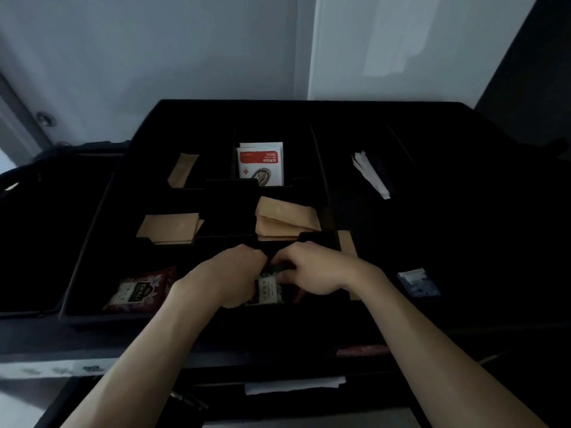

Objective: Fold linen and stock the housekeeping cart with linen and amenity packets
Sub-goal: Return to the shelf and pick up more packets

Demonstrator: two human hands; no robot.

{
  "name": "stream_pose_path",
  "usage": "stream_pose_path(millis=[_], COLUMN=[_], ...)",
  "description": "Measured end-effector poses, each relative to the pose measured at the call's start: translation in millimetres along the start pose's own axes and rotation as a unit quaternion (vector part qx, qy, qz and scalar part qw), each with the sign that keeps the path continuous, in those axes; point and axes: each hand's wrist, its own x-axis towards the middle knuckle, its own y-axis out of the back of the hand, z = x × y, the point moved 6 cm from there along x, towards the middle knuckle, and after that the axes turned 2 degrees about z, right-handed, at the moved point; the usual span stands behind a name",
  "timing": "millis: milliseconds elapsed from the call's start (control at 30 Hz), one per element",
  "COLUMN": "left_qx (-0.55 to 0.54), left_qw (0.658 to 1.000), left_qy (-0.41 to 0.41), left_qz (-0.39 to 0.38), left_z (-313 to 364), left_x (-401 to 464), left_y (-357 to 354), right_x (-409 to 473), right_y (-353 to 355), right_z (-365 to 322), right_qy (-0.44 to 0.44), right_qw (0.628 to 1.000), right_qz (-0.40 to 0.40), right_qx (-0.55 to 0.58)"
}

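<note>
Looking down from the head view, a black divided tray (pixel 92 242) sits on top of the housekeeping cart, and both hands meet over its near middle compartment. The left hand (pixel 228 274) has its fingers curled down around the left edge of a dark green amenity packet (pixel 268 291). The right hand (pixel 312 270) has its fingers curled over the top right of the same packet, so both hands grip it. The packet stands roughly upright in that compartment, its white label facing the camera.

A red tea packet (pixel 140 288) lies flat in the near left compartment. Tan paper sachets (pixel 170 228) fill the middle left compartment, and a second tan stack (pixel 285 219) leans in the compartment just beyond the hands. A red-and-white packet (pixel 261 163) stands in the far middle compartment. White wrapped sticks (pixel 369 173) lie diagonally at the far right, and a blue packet (pixel 418 282) lies at the near right.
</note>
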Motion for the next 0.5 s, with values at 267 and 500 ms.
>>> stream_pose_path(millis=[267, 500], left_qx=[-0.021, -0.11], left_qw=[0.997, 0.957], left_qy=[0.057, 0.09], left_qz=[0.046, 0.254], left_z=[3.8, 1.4], left_x=[-18.1, -55.9], left_y=[2.2, 29.1], right_x=[4.0, -2.3], right_y=[8.2, 56.8], right_z=[-0.4, 11.3], right_qy=[0.045, 0.055], right_qw=[0.998, 0.976], right_qz=[0.017, 0.142], right_qx=[0.041, 0.158])
